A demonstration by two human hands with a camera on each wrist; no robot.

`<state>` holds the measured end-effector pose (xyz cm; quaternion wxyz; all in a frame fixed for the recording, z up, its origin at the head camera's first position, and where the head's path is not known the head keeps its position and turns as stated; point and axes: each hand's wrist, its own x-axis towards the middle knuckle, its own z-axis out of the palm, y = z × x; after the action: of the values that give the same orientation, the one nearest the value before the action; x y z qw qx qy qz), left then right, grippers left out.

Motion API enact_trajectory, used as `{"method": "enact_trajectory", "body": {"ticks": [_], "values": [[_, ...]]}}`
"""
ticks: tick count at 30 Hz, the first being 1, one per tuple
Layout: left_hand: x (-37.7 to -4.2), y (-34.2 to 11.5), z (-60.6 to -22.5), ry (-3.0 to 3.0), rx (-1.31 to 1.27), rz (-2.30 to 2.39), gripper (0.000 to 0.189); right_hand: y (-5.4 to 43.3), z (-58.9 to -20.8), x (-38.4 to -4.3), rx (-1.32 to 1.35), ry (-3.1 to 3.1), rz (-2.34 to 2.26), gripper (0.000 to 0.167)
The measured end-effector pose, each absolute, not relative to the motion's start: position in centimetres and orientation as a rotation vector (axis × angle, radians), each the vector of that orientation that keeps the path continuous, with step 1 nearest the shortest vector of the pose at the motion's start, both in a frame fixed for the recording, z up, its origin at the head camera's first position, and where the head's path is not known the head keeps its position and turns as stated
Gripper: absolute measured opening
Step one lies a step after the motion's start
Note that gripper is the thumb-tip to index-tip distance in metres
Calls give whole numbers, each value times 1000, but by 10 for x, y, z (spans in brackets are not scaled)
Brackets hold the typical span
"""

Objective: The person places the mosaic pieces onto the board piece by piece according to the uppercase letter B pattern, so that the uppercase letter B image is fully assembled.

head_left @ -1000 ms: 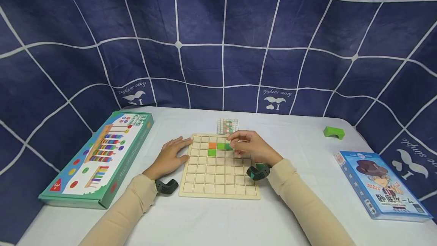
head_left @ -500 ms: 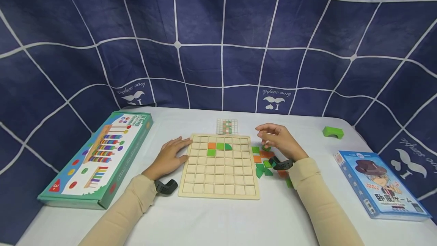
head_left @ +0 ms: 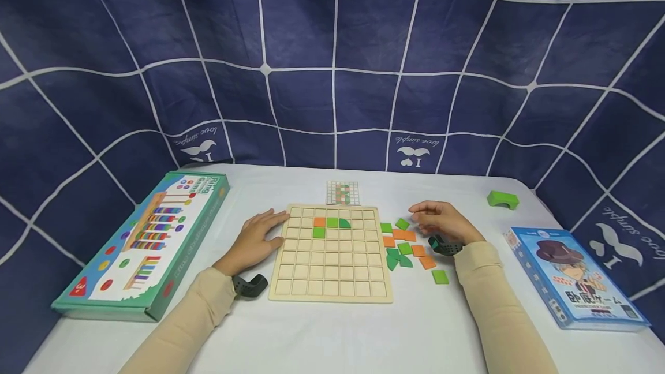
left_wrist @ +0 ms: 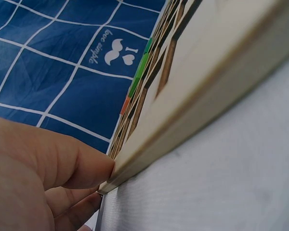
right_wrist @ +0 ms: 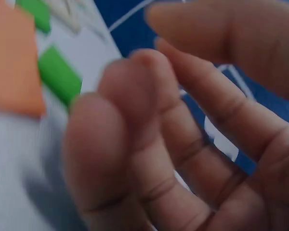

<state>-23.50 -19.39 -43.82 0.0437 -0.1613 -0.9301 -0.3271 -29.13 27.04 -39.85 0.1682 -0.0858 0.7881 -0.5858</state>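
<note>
My left hand (head_left: 254, 241) rests at the left edge of a wooden grid board (head_left: 332, 289), fingers fairly straight. In the left wrist view its thumb touches the rim of the board (left_wrist: 183, 115). Four kinds of place aside, the board's upper cells hold an orange square tile (head_left: 319, 222), light green square tiles (head_left: 318, 232) and a dark green quarter-round tile (head_left: 344, 223). My right hand (head_left: 445, 223) hovers right of the board, beside loose tiles, fingers loosely bent and holding nothing. Its wrist view shows an orange tile (right_wrist: 14, 67) and a green tile (right_wrist: 60, 74) past the fingertips.
Several loose orange squares (head_left: 427, 262), green squares (head_left: 440, 277) and dark green curved pieces (head_left: 405, 261) lie right of the board. A pattern card (head_left: 343, 193) lies behind it. A game box (head_left: 150, 235) stands left; a blue box (head_left: 582, 276) and green arch block (head_left: 503, 199) are right.
My right hand has left the quarter-round tile on the board and moved right, past the board's edge to the loose tiles. The left hand keeps its place at the board.
</note>
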Motion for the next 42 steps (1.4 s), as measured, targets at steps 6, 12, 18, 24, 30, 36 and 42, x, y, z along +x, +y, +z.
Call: {"method": "enact_trajectory", "body": {"ticks": [6,12,18,24,30,36,42], "values": [[-234,-195,-438,-2849,-484,-1007,58,278,-407,-294,-345,2275,-1548,42],[-235,-195,-438,-2846,-487,-1001,57,278,-410,-294,-415,2315,-1482,43],[-235,-195,-438,-2840,-492,-1003,57,280,-411,-295,-423,2410,-1413,37],[-236,-195,-439,-2834,-498,-1011,57,290,-411,-295,-510,2501,-1289,32],[-236,-195,-439,-2841,-493,-998,58,293,-409,-294,-529,2440,-1300,37],[-237,-195,-439,-2847,-486,-992,58,290,-407,-293,-516,2434,-1303,38],[-236,-194,-439,-2843,-488,-999,58,290,-408,-291,-493,2434,-1335,34]]}}
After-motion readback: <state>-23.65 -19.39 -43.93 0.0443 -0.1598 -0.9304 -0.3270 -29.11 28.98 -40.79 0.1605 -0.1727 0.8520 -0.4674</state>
